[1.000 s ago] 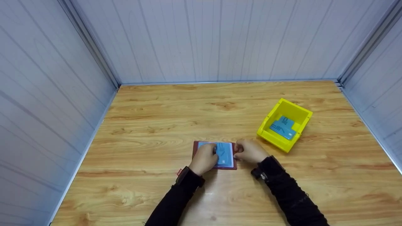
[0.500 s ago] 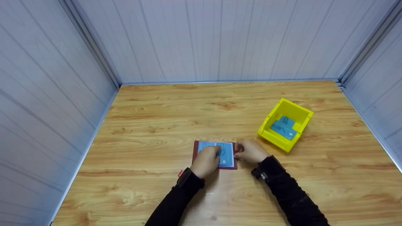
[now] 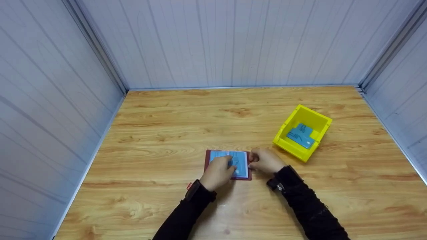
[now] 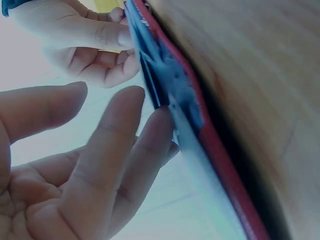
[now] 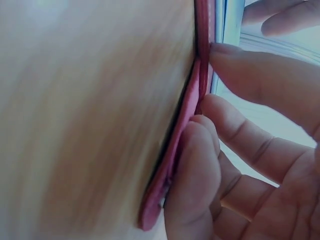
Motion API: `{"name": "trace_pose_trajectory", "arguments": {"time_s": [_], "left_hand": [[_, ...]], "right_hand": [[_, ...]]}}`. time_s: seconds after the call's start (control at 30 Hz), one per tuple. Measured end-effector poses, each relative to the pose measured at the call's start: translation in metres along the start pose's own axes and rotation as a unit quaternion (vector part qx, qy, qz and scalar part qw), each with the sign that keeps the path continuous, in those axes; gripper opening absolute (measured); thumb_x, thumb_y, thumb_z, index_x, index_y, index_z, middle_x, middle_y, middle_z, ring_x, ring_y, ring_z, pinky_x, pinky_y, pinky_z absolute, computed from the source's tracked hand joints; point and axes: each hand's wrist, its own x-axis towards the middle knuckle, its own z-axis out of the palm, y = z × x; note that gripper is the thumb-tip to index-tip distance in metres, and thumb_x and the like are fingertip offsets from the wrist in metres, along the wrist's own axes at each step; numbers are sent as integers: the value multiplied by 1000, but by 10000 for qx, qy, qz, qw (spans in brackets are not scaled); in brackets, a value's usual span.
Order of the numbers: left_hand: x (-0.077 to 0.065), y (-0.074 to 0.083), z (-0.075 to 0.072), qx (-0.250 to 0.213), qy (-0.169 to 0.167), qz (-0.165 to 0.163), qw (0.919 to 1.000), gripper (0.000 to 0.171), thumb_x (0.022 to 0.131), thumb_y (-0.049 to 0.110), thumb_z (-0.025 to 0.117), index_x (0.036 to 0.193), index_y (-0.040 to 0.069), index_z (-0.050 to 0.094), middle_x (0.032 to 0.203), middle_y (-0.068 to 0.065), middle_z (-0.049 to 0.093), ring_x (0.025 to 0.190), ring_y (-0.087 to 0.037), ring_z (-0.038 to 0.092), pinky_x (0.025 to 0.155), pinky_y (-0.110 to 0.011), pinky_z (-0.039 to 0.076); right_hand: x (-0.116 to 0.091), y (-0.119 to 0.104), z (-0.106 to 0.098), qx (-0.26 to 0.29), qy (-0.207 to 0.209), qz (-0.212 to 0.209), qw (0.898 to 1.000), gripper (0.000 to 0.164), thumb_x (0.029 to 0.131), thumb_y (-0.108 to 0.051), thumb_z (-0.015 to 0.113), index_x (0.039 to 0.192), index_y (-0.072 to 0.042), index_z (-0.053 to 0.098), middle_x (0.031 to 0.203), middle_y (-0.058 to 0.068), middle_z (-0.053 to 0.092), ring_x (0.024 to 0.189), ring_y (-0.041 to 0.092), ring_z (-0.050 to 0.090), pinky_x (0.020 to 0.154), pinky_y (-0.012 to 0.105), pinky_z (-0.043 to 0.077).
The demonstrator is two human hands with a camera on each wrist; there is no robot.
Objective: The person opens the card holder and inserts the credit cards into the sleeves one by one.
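A card holder with a dark red cover (image 3: 207, 161) lies spread on the wooden table, blue cards (image 3: 241, 156) showing in its clear sleeves. Over its middle is my left hand (image 3: 217, 172), thumb apart from the fingers; in the left wrist view the fingertips (image 4: 159, 122) touch the sleeve edge. My right hand (image 3: 268, 160) grips the holder's right edge. The right wrist view shows its thumb (image 5: 240, 62) against the sleeve side and curled fingers along the red cover flap (image 5: 187, 105). The left hand hides part of the left page.
A yellow bin (image 3: 291, 150) stands to the right beyond the right hand, with blue cards (image 3: 301, 137) lying inside. Pale panel walls (image 3: 213, 43) bound the table (image 3: 160, 133) at the back and both sides.
My left hand has slid slightly down from the top of the pages, and its fingers have loosened and spread. The right hand has stayed at the holder's edge.
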Motion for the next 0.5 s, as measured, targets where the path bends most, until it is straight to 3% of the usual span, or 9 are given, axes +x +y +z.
{"name": "trace_pose_trajectory", "arguments": {"time_s": [0.07, 0.17, 0.33, 0.5], "left_hand": [[-1, 0, -2, 44, 17, -31, 10000, 29, 95, 15, 61, 117, -3, 66, 91, -8, 68, 77, -14, 57, 73, -30, 49], [-3, -2, -6, 184, 163, 10, 9997, 42, 94, 17, 62, 131, -3, 59, 126, -18, 65, 107, -23, 64, 96, -41, 50], [-4, -12, -13, 396, 478, 268, 9977, 44, 91, 17, 66, 129, -4, 60, 130, -21, 62, 124, -35, 57, 106, -47, 44], [-6, -24, -17, 789, 313, 117, 9963, 52, 88, 19, 70, 132, -4, 56, 139, -27, 51, 132, -43, 46, 112, -52, 36]], "right_hand": [[0, 0, 0, -9, 6, 14, 10000, 14, 80, -13, 76, 80, -10, 63, 71, 0, 56, 64, 14, 49, 59, 27, 39], [0, 0, 0, 29, 0, 15, 10000, 14, 80, -13, 77, 80, -9, 63, 70, 0, 55, 64, 14, 49, 58, 26, 39], [-1, -1, -1, 109, -17, 56, 9999, 15, 80, -13, 77, 81, -8, 62, 69, -1, 54, 63, 13, 48, 56, 25, 38], [0, -1, 0, 140, -79, 230, 9996, 15, 80, -14, 77, 82, -9, 62, 70, 0, 55, 64, 14, 49, 57, 26, 38]]}}
